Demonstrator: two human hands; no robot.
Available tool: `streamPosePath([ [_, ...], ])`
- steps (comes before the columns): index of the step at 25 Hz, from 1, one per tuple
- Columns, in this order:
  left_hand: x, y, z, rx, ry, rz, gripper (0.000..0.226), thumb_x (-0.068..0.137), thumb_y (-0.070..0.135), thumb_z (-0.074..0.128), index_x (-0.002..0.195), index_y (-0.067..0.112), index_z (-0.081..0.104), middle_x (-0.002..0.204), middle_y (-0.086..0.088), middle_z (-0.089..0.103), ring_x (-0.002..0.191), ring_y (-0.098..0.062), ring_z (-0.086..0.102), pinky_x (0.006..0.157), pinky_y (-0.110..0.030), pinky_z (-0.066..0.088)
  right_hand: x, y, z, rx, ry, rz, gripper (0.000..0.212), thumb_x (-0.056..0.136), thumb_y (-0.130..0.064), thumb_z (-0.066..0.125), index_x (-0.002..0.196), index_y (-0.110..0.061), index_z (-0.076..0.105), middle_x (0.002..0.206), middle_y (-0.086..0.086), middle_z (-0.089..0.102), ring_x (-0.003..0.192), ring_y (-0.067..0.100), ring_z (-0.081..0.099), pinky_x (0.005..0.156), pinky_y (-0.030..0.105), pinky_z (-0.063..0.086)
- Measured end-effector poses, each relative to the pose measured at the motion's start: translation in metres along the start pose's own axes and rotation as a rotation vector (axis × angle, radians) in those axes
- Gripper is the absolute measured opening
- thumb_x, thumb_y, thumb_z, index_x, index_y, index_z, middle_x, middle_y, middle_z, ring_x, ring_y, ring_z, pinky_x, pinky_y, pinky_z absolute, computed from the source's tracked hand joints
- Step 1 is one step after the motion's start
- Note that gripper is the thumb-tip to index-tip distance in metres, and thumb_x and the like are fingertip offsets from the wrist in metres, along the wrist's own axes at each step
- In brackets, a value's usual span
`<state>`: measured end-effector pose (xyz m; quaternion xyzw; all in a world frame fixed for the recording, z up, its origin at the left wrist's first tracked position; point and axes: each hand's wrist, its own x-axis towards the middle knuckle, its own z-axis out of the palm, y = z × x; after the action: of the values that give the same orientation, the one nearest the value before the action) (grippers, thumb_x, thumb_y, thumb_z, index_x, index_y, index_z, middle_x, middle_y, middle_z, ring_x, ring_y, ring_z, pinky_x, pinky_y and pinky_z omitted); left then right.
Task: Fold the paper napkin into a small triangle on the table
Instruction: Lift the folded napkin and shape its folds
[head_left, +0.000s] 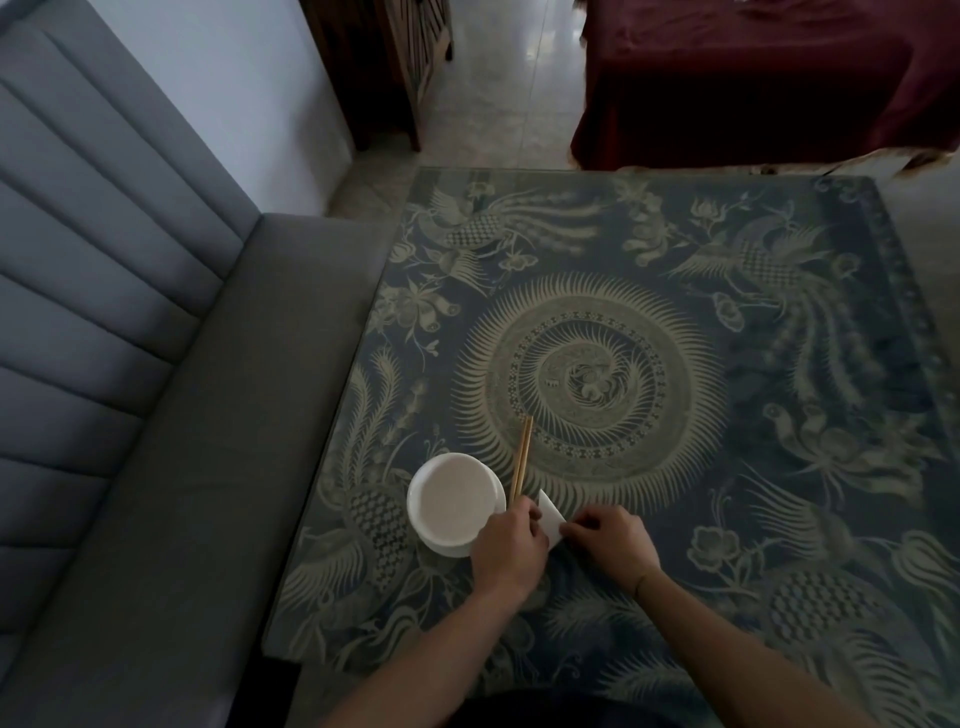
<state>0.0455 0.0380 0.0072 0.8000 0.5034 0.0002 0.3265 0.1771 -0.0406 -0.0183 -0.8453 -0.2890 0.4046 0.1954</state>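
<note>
A small white paper napkin (550, 515) lies on the patterned table (675, 364), near its front left part. Only a pointed piece of it shows between my two hands. My left hand (506, 551) covers the napkin's left side, fingers curled down onto it. My right hand (613, 543) presses its fingertips on the napkin's right edge. The rest of the napkin is hidden under my hands.
A white bowl on a white saucer (454, 501) stands just left of my left hand. A pair of wooden chopsticks (521, 460) lies beside the bowl, pointing away. A grey sofa (156, 415) borders the table's left edge; a dark red cloth-covered piece (753, 78) stands beyond.
</note>
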Motion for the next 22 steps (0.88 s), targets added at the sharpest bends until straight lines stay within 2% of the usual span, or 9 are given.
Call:
streamPosePath([
  [4,0.0,-0.001,0.001,0.011,0.002,-0.005,0.02,0.095,0.024,0.056,0.113,0.02,0.062,0.107,0.0,0.071,0.099,-0.021,0.063,0.076,-0.036,0.048,0.001,-0.004,0.003,-0.061,0.021,-0.024,0.016,0.087,-0.041,0.069,0.073,-0.033,0.067,0.074,-0.012,0.067,0.073,0.006,0.063,0.07,0.034,0.056],
  [11,-0.002,-0.001,0.0,0.017,-0.001,-0.006,0.021,0.095,0.024,0.056,0.115,0.02,0.063,0.108,0.001,0.071,0.1,-0.02,0.064,0.076,-0.036,0.05,-0.004,-0.012,0.002,-0.352,0.095,-0.102,0.025,0.089,-0.054,0.058,0.084,-0.03,0.059,0.078,-0.01,0.062,0.072,0.01,0.06,0.064,0.03,0.051],
  [18,-0.004,0.0,-0.005,-0.004,0.027,0.02,0.022,0.093,0.027,0.059,0.114,0.022,0.063,0.11,0.004,0.07,0.101,-0.017,0.064,0.079,-0.035,0.051,-0.012,-0.016,-0.003,-0.319,0.12,-0.112,0.029,0.09,-0.056,0.057,0.089,-0.029,0.047,0.08,-0.01,0.062,0.07,0.01,0.06,0.063,0.031,0.051],
  [20,-0.004,0.005,-0.008,-0.008,0.029,0.05,0.023,0.093,0.029,0.06,0.114,0.022,0.063,0.112,0.005,0.069,0.102,-0.017,0.063,0.08,-0.034,0.05,-0.017,-0.016,-0.009,-0.329,0.157,-0.15,0.029,0.09,-0.056,0.056,0.096,-0.029,0.049,0.092,-0.01,0.064,0.081,0.011,0.061,0.068,0.032,0.051],
  [22,-0.003,0.013,-0.012,0.011,0.047,0.101,0.025,0.093,0.031,0.061,0.116,0.023,0.061,0.113,0.005,0.068,0.103,-0.018,0.062,0.081,-0.035,0.05,-0.018,-0.013,-0.017,-0.355,0.197,-0.192,0.032,0.091,-0.056,0.055,0.108,-0.029,0.054,0.109,-0.009,0.063,0.102,0.014,0.058,0.076,0.032,0.048],
])
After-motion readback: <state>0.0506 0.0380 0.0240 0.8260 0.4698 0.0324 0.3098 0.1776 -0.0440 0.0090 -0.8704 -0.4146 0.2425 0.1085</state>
